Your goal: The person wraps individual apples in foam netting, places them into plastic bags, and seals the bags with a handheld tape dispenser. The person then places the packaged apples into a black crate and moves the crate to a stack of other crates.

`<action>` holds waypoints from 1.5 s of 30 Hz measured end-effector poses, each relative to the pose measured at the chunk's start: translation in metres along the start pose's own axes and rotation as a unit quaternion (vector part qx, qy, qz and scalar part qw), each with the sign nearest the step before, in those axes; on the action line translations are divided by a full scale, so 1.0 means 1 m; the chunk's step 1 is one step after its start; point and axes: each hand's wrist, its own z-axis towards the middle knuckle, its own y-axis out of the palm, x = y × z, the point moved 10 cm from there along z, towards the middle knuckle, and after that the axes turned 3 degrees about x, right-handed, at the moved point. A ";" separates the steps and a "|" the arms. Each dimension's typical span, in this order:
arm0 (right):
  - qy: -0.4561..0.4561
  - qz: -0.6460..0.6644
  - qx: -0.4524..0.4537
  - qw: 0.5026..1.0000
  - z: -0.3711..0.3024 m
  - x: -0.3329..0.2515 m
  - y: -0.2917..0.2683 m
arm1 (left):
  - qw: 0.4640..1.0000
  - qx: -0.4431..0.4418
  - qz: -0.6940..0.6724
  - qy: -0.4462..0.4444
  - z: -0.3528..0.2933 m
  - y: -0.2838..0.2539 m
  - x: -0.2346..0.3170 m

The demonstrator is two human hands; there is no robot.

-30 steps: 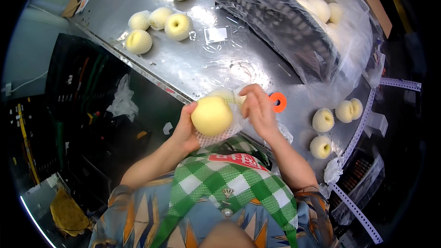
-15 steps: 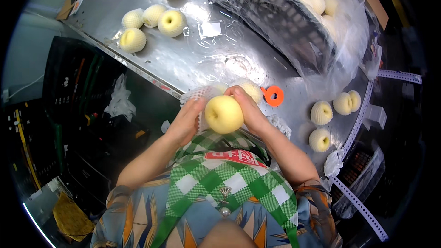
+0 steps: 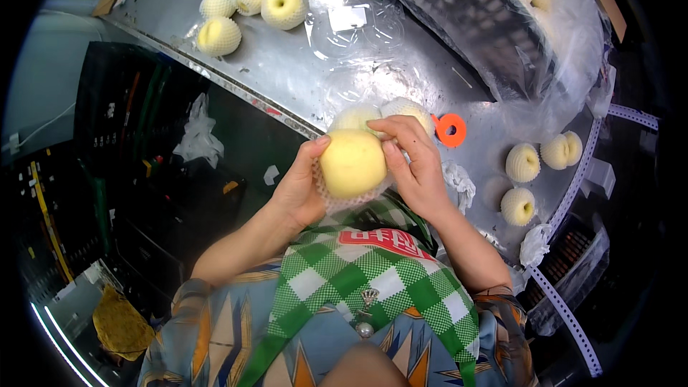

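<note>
A bare yellow apple [image 3: 352,163] is held in front of my apron, above the table's near edge. My left hand [image 3: 299,183] grips it from the left, thumb on its upper side, with a white foam net [image 3: 342,203] spread beneath it. Curled at the apple's upper right is my right hand [image 3: 412,161], its thumb and fingertips against the fruit. Just beyond the hands, an apple in a foam net [image 3: 407,112] rests on the metal table, with another netted apple [image 3: 355,116] partly covered beside it.
On the metal table [image 3: 287,72], several netted apples [image 3: 284,7] sit at the far left, others [image 3: 523,163] at the right. An orange tape ring [image 3: 450,130] lies near my right hand. A plastic-lined dark crate [image 3: 459,36] holds more fruit; a clear plastic tray [image 3: 351,25] lies beside it.
The apple has been turned, so its hollow no longer faces up. The foam net has moved from its left side to beneath it. My right hand has shifted toward the apple's right side.
</note>
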 end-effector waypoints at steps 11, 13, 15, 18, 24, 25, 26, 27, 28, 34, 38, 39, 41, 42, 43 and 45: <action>-0.022 0.056 -0.099 0.993 -0.001 -0.005 0.027 | 1.000 -0.001 0.002 -0.014 -0.002 -0.018 -0.001; -0.014 0.045 -0.107 0.993 0.001 -0.006 0.030 | 1.000 -0.003 0.026 -0.008 -0.001 -0.021 0.000; 0.004 0.027 -0.122 0.992 0.005 -0.010 0.033 | 0.998 -0.029 0.047 -0.002 -0.003 -0.016 0.002; 0.028 0.005 -0.137 0.990 0.010 -0.013 0.035 | 0.996 -0.040 0.078 0.007 -0.006 -0.014 0.004; -0.066 -0.033 -0.204 0.976 0.026 -0.039 0.037 | 0.996 -0.060 0.061 -0.021 -0.012 -0.007 0.006; -0.055 0.007 -0.210 0.976 0.032 -0.042 0.034 | 0.995 -0.076 0.060 -0.012 -0.011 -0.007 0.008; -0.045 0.046 -0.217 0.974 0.036 -0.043 0.032 | 0.994 -0.110 0.019 -0.012 -0.011 -0.003 0.009; -0.042 0.085 -0.226 0.970 0.044 -0.045 0.030 | 0.993 -0.114 0.005 0.007 -0.013 -0.001 0.017; -0.006 0.200 -0.169 0.965 0.052 -0.034 0.017 | 0.992 -0.122 -0.003 0.022 -0.015 0.007 0.025; 0.359 0.547 -0.059 0.754 0.057 0.061 0.069 | 0.983 -0.153 -0.045 0.096 0.010 0.038 0.070; 0.299 0.510 -0.128 0.797 0.056 0.058 0.094 | 0.989 -0.123 0.007 0.086 0.022 0.044 0.069; 0.297 0.533 -0.146 0.779 0.060 0.059 0.092 | 0.990 -0.122 0.007 0.076 0.023 0.043 0.068; 0.309 0.563 -0.151 0.751 0.067 0.061 0.080 | 0.991 -0.122 0.012 0.061 0.025 0.048 0.066; 0.325 0.572 -0.137 0.740 0.069 0.063 0.071 | 0.991 -0.122 0.017 0.054 0.026 0.051 0.063; 0.340 0.580 -0.123 0.730 0.072 0.066 0.062 | 0.991 -0.123 0.022 0.047 0.027 0.054 0.061; 0.234 0.423 -0.098 0.870 0.095 0.071 0.024 | 0.990 -0.125 0.031 0.051 0.029 0.056 0.061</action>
